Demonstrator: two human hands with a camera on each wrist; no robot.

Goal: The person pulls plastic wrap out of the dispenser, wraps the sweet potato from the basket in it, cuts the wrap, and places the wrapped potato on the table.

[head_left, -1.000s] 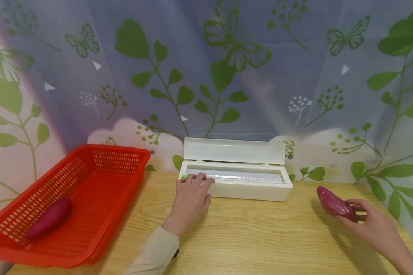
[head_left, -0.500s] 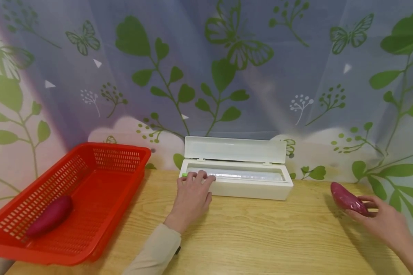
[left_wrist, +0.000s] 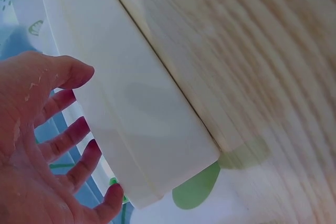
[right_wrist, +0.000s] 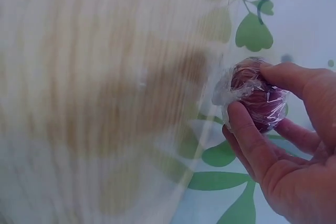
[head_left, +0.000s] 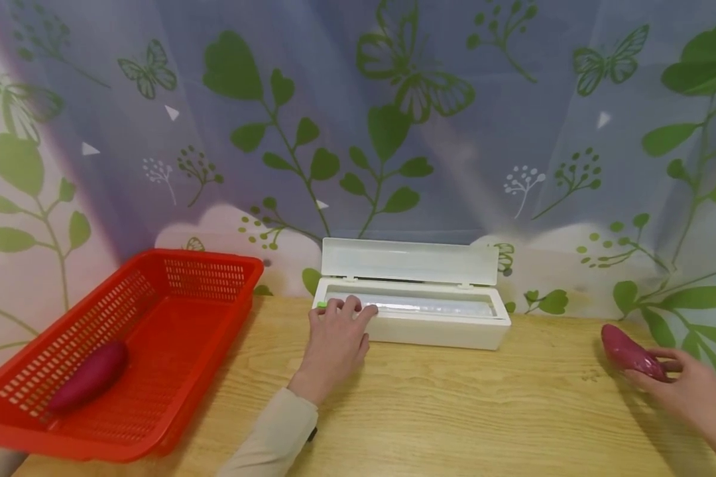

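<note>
My right hand (head_left: 689, 391) grips a purple sweet potato (head_left: 629, 354) by its near end at the table's right side, its far end pointing up and left. Clear plastic film (right_wrist: 270, 106) covers the sweet potato and bunches up at its end in the right wrist view. My left hand (head_left: 337, 344) rests on the front rim of a long white cling film box (head_left: 441, 330), fingertips bent over the edge and thumb by the front face (left_wrist: 131, 87). The box's lid (head_left: 408, 260) stands up at the back, and a roll of film (head_left: 429, 305) lies inside.
A red slotted basket (head_left: 173, 404) stands on the left, with another purple sweet potato (head_left: 89, 377) lying in it. Behind the wooden table (head_left: 453, 417) hangs a leaf-and-butterfly patterned cloth (head_left: 310, 66). A green tab (head_left: 321, 305) shows at the box's left end.
My right hand has carried the wrapped sweet potato to the right across the table. My left hand has stayed at the box rim.
</note>
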